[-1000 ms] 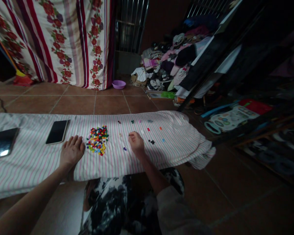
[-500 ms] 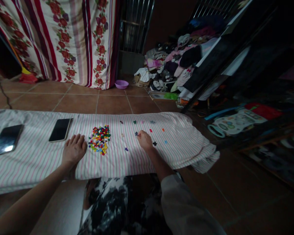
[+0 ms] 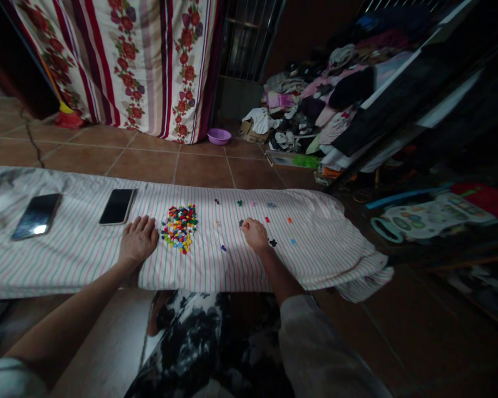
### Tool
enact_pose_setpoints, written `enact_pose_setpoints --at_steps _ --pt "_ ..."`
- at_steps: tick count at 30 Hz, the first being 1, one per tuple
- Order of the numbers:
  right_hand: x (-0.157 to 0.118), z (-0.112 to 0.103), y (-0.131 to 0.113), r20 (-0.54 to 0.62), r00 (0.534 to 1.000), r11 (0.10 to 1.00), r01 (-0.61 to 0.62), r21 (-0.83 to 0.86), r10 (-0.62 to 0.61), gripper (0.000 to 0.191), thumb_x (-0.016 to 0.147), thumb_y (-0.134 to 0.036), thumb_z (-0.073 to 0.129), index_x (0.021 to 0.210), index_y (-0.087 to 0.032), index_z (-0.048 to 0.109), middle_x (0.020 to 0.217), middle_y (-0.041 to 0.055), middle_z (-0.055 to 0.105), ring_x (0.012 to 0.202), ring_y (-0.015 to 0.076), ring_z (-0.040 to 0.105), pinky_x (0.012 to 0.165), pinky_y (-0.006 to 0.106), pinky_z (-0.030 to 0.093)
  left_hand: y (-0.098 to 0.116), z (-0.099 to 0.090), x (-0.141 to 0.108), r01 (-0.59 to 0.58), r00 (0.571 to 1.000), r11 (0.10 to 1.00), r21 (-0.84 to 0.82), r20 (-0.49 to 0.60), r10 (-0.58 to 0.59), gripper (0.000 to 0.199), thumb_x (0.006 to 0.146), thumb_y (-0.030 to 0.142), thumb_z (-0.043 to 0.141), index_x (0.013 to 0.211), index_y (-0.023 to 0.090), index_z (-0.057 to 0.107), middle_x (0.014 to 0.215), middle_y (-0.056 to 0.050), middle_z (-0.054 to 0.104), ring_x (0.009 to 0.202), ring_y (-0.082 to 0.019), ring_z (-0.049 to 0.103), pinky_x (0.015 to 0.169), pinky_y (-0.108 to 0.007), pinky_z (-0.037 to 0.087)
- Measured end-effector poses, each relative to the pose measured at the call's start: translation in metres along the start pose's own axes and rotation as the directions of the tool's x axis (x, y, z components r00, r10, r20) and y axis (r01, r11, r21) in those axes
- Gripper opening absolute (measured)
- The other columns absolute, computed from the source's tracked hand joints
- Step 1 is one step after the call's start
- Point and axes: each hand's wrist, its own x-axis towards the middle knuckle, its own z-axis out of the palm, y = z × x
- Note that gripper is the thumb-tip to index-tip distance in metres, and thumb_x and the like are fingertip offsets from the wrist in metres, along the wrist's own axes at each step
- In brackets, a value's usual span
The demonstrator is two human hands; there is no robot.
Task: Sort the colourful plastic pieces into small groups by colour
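Observation:
My left hand (image 3: 139, 241) lies flat on the striped cloth with its fingers stretched out, just left of a heap of small multicoloured pieces (image 3: 180, 228). With fingertips pinched together, my right hand (image 3: 256, 234) is at a small dark grey piece (image 3: 241, 223) on the cloth; the fingers partly hide it. Around that hand lie little same-coloured clusters: a purple one (image 3: 223, 248), a beige one (image 3: 218, 224), a dark green one (image 3: 239, 203), a red one (image 3: 267, 219), a black one (image 3: 273, 242), an orange one (image 3: 289, 220) and a light blue one (image 3: 292, 241).
Two dark-screened devices, a phone (image 3: 117, 207) and a larger one (image 3: 37, 216), lie on the cloth (image 3: 87, 254) at left. Beyond it, a purple basin (image 3: 219, 136) stands on the tiled floor near a flowered curtain (image 3: 153, 72). Clothes (image 3: 315, 105) are piled behind at right.
The whole view has shifted, so the scene sits further right. My right hand remains pinched at the dark grey piece, and my left hand stays flat beside the heap.

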Motion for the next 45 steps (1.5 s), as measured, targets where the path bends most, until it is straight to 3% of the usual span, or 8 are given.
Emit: enact_pose_setpoints --at_steps 8,16,22,27,30,34,41,45 --pt "-0.001 0.002 0.001 -0.037 0.998 0.998 0.059 0.034 -0.057 0.017 0.083 -0.013 0.053 0.085 -0.018 0.070 0.086 0.0053 0.067 0.082 0.0168 0.058 0.073 0.025 0.039 0.001 0.000 0.000 0.015 1.000 1.000 0.002 0.005 -0.015 0.052 0.094 0.040 0.030 0.134 0.017 0.055 0.145 -0.013 0.052 0.139 -0.029 0.041 0.114 -0.047 0.028" --pt "-0.013 -0.009 -0.011 -0.079 0.996 0.997 0.056 0.049 -0.052 0.020 0.085 -0.015 0.053 0.086 -0.020 0.072 0.091 0.0058 0.066 0.081 0.0170 0.059 0.074 0.026 0.042 0.000 0.001 0.000 0.005 1.000 1.000 0.020 -0.003 -0.005 0.052 0.095 0.039 0.029 0.134 0.016 0.055 0.145 -0.015 0.053 0.139 -0.030 0.041 0.113 -0.048 0.028" --pt "-0.031 -0.005 -0.055 -0.069 0.975 0.956 0.222 0.192 -0.212 0.020 0.087 -0.018 0.053 0.090 -0.021 0.072 0.089 0.0044 0.066 0.082 0.0166 0.060 0.077 0.026 0.045 0.000 0.001 0.000 0.017 1.000 0.999 -0.035 0.009 -0.017 0.053 0.094 0.039 0.031 0.136 0.016 0.054 0.146 -0.016 0.051 0.140 -0.031 0.040 0.114 -0.050 0.027" --pt "-0.059 0.016 -0.106 0.039 0.882 0.819 0.418 0.393 -0.470 0.015 0.089 -0.018 0.057 0.091 -0.022 0.071 0.088 0.0008 0.064 0.082 0.0138 0.061 0.078 0.025 0.047 -0.001 0.002 0.000 0.019 1.000 0.999 -0.032 0.003 -0.019 0.052 0.093 0.039 0.032 0.136 0.019 0.054 0.146 -0.013 0.051 0.140 -0.030 0.039 0.114 -0.049 0.026" --pt "-0.071 0.026 -0.127 0.067 0.834 0.774 0.474 0.420 -0.548 0.013 0.090 -0.018 0.058 0.090 -0.022 0.071 0.087 0.0008 0.064 0.083 0.0137 0.061 0.078 0.024 0.046 -0.001 0.003 0.000 0.013 1.000 1.000 -0.003 -0.001 -0.013 0.052 0.094 0.039 0.031 0.135 0.018 0.055 0.145 -0.014 0.052 0.139 -0.030 0.040 0.114 -0.048 0.027" --pt "-0.076 0.034 -0.140 0.108 0.819 0.790 0.497 0.359 -0.564 0.014 0.092 -0.017 0.058 0.091 -0.023 0.071 0.091 0.0016 0.064 0.089 0.0148 0.061 0.080 0.025 0.046 -0.001 0.003 -0.001 0.000 1.000 1.000 0.024 -0.015 0.000 0.053 0.095 0.040 0.028 0.134 0.016 0.055 0.144 -0.015 0.053 0.138 -0.030 0.042 0.113 -0.047 0.027" --pt "-0.076 0.040 -0.144 0.131 0.866 0.848 0.424 0.319 -0.483 0.014 0.092 -0.018 0.058 0.096 -0.024 0.070 0.094 0.0033 0.064 0.091 0.0178 0.061 0.083 0.028 0.047 0.000 0.002 -0.001 0.010 1.000 1.000 -0.011 0.009 -0.010 0.054 0.094 0.040 0.028 0.135 0.015 0.054 0.146 -0.015 0.051 0.140 -0.030 0.039 0.114 -0.047 0.026" --pt "-0.072 0.038 -0.150 0.168 0.863 0.865 0.426 0.266 -0.477 0.014 0.091 -0.018 0.058 0.093 -0.024 0.070 0.093 0.0036 0.064 0.089 0.0179 0.061 0.080 0.028 0.047 0.001 0.000 0.000 0.019 0.999 1.000 -0.018 0.029 -0.018 0.056 0.094 0.040 0.027 0.135 0.014 0.054 0.147 -0.016 0.050 0.140 -0.031 0.038 0.114 -0.048 0.025"
